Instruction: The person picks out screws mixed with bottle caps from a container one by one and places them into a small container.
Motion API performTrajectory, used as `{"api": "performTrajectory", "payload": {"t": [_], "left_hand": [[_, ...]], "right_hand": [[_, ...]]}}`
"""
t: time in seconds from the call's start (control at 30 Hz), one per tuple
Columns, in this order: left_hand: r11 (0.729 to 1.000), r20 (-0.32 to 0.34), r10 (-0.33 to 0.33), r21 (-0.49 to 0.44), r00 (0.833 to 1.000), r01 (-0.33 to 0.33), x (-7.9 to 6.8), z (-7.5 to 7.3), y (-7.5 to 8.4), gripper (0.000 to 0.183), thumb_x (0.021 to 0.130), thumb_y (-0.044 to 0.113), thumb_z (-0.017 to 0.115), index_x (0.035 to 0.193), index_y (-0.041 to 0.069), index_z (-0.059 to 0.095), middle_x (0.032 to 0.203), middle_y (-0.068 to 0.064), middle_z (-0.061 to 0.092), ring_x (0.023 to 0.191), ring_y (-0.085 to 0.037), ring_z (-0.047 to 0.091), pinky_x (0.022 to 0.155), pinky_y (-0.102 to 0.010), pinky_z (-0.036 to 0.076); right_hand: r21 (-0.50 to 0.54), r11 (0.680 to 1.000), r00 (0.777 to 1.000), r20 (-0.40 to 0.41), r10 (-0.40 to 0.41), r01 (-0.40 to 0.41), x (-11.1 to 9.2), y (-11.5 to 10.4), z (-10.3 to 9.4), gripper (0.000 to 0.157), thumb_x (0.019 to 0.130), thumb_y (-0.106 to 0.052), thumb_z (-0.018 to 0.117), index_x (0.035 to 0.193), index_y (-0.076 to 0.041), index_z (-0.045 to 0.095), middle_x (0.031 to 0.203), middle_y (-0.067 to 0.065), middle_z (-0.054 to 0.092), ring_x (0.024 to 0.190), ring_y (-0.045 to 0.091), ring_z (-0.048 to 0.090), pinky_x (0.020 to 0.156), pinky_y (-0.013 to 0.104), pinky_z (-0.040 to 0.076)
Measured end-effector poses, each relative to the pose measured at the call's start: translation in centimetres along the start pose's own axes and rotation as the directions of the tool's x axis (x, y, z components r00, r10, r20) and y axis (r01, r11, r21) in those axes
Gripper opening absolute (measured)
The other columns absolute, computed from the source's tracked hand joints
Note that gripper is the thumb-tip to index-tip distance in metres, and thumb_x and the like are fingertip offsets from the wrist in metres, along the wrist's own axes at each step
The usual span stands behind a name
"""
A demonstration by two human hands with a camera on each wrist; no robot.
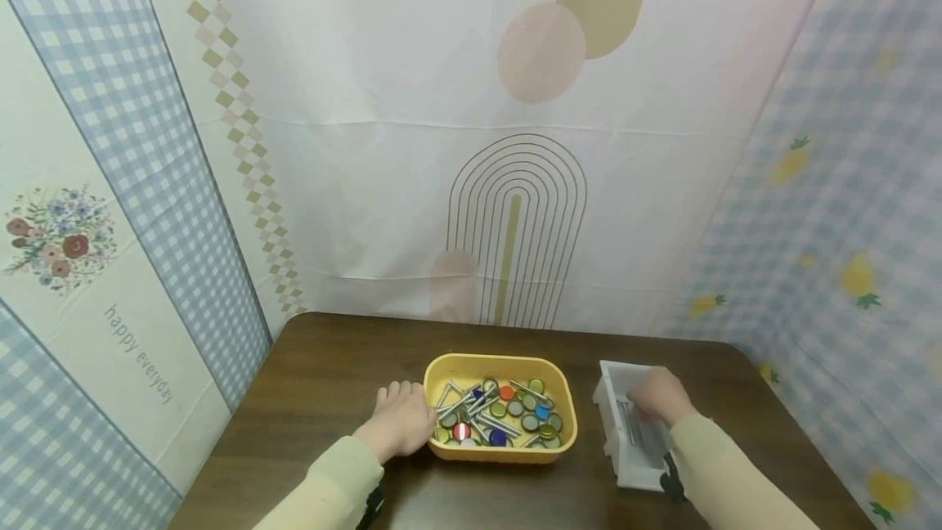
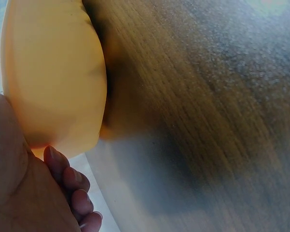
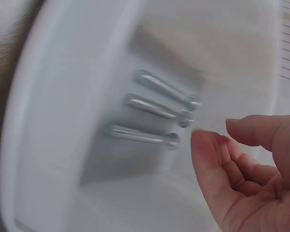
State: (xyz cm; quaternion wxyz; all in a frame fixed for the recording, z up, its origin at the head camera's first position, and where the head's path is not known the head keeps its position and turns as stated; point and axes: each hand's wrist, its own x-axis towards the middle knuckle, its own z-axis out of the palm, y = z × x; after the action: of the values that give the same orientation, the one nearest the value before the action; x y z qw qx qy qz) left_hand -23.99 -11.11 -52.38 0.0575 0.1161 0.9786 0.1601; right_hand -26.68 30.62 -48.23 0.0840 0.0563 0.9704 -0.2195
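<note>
My left hand (image 1: 401, 419) rests against the left end of a yellow plastic bin (image 1: 500, 454), its fingers relaxed beside the wall. In the left wrist view the palm lies along the bin's side (image 2: 58, 72). Inside the bin is a mix of metal bolts (image 1: 486, 422) and coloured bottle caps (image 1: 517, 407). Over the white tray (image 1: 616, 432), my right hand (image 1: 660, 396) reaches in, thumb and index finger parted with nothing between them. Three silver bolts (image 3: 152, 107) lie side by side on the tray floor, their heads close to the fingertips.
Both containers stand on a dark wooden table (image 1: 338, 358), with a gap between them. A patterned white cloth (image 1: 368, 211) hangs behind the table, and blue checked cloth (image 1: 809, 211) hangs at the right.
</note>
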Motion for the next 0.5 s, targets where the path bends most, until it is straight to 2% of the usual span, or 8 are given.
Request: {"api": "performTrajectory", "payload": {"t": [0.13,0.27,0.5], "left_hand": [[1.0,0.005,-0.002,-0.011,1.0,0.002,-0.2,-0.2,0.1,0.029,0.094,0.029,0.048,0.097,0.0,0.051,0.086,-0.009,0.041,0.084,-0.029,0.035,0.081,-0.049,0.028],[1.0,0.005,-0.002,-0.011,1.0,0.002,-0.2,-0.3,0.1,0.029,0.094,0.029,0.048,0.097,0.0,0.051,0.086,-0.009,0.041,0.085,-0.029,0.036,0.081,-0.049,0.029],[1.0,-0.001,0.003,-0.005,1.0,-0.003,0.0,-0.1,0.0,0.029,0.095,0.03,0.047,0.096,0.001,0.05,0.085,-0.009,0.04,0.085,-0.029,0.035,0.081,-0.048,0.028]], "right_hand": [[-0.004,1.0,1.0,0.005,-0.006,0.006,0.6,-0.8,-0.5,0.031,0.087,-0.012,0.056,0.057,-0.009,0.049,0.051,0.0,0.046,0.043,0.012,0.041,0.046,0.028,0.037],[0.025,1.0,1.0,-0.002,-0.013,0.013,0.9,-2.1,-1.3,0.036,0.088,-0.015,0.058,0.053,-0.011,0.048,0.048,0.0,0.048,0.043,0.013,0.043,0.047,0.029,0.037],[0.037,0.994,0.994,-0.046,-0.1,0.102,0.2,-6.5,-2.1,0.048,0.09,-0.018,0.059,0.047,-0.015,0.041,0.042,-0.003,0.044,0.039,0.01,0.036,0.048,0.029,0.039]]}}
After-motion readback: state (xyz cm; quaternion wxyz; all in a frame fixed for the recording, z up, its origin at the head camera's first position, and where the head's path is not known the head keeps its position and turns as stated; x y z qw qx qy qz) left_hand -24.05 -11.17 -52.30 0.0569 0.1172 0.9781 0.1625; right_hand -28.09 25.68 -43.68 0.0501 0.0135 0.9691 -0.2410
